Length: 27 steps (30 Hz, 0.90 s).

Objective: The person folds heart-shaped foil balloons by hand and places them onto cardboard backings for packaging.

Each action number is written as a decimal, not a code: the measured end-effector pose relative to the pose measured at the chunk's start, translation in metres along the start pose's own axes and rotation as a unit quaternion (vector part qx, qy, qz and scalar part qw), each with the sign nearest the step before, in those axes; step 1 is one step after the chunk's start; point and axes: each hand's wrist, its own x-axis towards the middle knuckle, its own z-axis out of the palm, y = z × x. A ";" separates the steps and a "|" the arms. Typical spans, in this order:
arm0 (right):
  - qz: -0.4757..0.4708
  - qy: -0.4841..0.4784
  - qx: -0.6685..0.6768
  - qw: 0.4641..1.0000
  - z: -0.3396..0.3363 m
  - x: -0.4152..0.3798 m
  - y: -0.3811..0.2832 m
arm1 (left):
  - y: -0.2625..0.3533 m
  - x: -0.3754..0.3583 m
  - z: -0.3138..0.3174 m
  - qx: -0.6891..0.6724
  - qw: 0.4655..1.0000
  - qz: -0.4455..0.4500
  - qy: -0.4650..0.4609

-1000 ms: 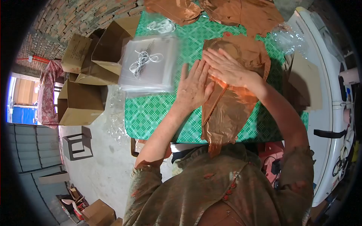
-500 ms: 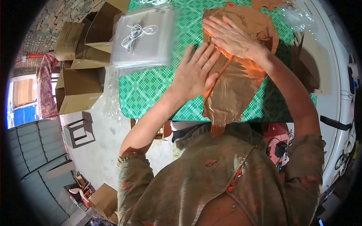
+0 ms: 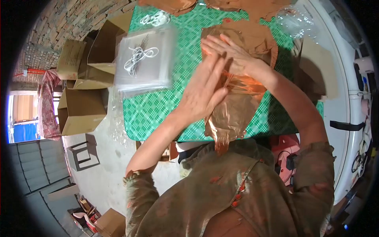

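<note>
A flat, shiny copper-coloured foil balloon (image 3: pixel 233 114) lies on the table, its narrow end hanging over the near edge. My right hand (image 3: pixel 239 59) rests palm down across its upper part, fingers stretched out. My left hand (image 3: pixel 201 87) is tilted on its side at the balloon's left edge, fingers long and extended, their tips overlapping the right hand. Neither hand is wrapped around anything. The foil directly under both hands is hidden.
A green checked tablecloth (image 3: pixel 152 118) covers the table. Clear plastic bags (image 3: pixel 158 75) with white string (image 3: pixel 138 59) lie left; more copper foil (image 3: pixel 169 4) is at the far edge. Crumpled clear plastic (image 3: pixel 296 21) sits far right. Open cardboard boxes (image 3: pixel 85 114) stand left.
My left hand has turned from flat with spread fingers onto its side, fingers closer together, nearer the right hand. The right hand stays flat on the foil. The whole view has shifted.
</note>
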 end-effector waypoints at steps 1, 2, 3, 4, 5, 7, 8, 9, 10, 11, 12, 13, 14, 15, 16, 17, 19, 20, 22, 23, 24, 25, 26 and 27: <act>0.007 -0.007 -0.011 1.000 -0.004 -0.001 -0.002 | -0.007 0.015 0.010 -0.006 0.999 -0.018 0.032; -0.037 -0.004 -0.046 0.998 -0.010 -0.006 -0.001 | -0.013 0.029 0.021 -0.013 0.997 -0.036 0.064; -0.035 -0.001 -0.018 0.999 -0.013 -0.004 -0.001 | -0.019 0.040 0.033 -0.021 0.994 -0.055 0.095; -0.032 0.005 -0.025 0.999 -0.014 -0.006 -0.001 | -0.024 0.048 0.044 -0.040 0.990 -0.082 0.109; -0.030 0.011 -0.032 0.999 -0.015 -0.007 -0.001 | -0.030 0.049 0.051 -0.012 0.992 -0.080 0.100; -0.050 0.081 0.000 0.995 -0.006 -0.007 0.003 | -0.028 0.052 0.056 0.044 0.993 -0.078 0.078; -0.060 0.116 0.018 0.991 0.000 -0.008 0.005 | -0.029 0.052 0.057 0.022 0.994 -0.072 0.077; -0.059 0.115 0.031 0.991 0.000 -0.010 0.004 | -0.028 0.052 0.058 0.037 0.994 -0.077 0.073; -0.059 0.115 0.042 0.991 -0.001 -0.010 0.004 | -0.027 0.051 0.059 0.053 0.993 -0.080 0.069; -0.059 0.116 0.051 0.990 -0.003 -0.009 0.006 | -0.028 0.051 0.060 0.070 0.992 -0.081 0.067; -0.017 0.019 0.115 0.993 -0.016 -0.007 0.005 | -0.029 0.051 0.060 0.075 0.992 -0.073 0.072; -0.002 0.046 0.083 0.995 -0.012 -0.008 0.009 | -0.029 0.051 0.061 0.079 0.992 -0.082 0.058; 0.012 0.071 0.052 0.996 -0.002 -0.009 0.013 | -0.029 0.049 0.062 0.081 0.991 -0.093 0.044; 0.025 0.094 0.021 0.995 0.005 -0.011 0.018 | -0.028 0.048 0.063 0.083 0.991 -0.105 0.030; 0.055 0.056 0.027 0.997 0.008 -0.014 0.030 | -0.027 0.049 0.064 0.082 0.991 -0.103 0.034; 0.070 0.076 0.005 0.995 0.011 -0.016 0.041 | -0.026 0.048 0.066 0.112 0.988 -0.102 0.025; 0.099 0.117 -0.039 0.987 0.013 -0.019 0.052 | -0.027 0.047 0.069 0.171 0.980 -0.098 0.006; 0.119 0.105 0.010 0.987 0.013 -0.024 0.058 | -0.029 0.046 0.071 0.195 0.976 -0.092 -0.003; 0.156 0.097 0.003 0.983 0.004 -0.030 0.062 | -0.030 0.046 0.075 0.242 0.967 -0.080 -0.017; 0.174 0.092 0.000 0.980 0.000 -0.033 0.063 | -0.031 0.046 0.076 0.239 0.968 -0.080 -0.014; 0.169 0.146 -0.045 0.974 0.000 -0.034 0.064 | -0.031 0.046 0.076 0.236 0.968 -0.080 -0.011; 0.189 0.149 -0.100 0.965 -0.001 -0.038 0.067 | -0.031 0.046 0.076 0.232 0.969 -0.081 -0.009; 0.207 0.154 -0.156 0.953 -0.004 -0.042 0.071 | -0.032 0.045 0.077 0.236 0.968 -0.081 -0.009; 0.225 0.158 -0.211 0.938 -0.008 -0.045 0.074 | -0.033 0.046 0.078 0.239 0.968 -0.080 -0.008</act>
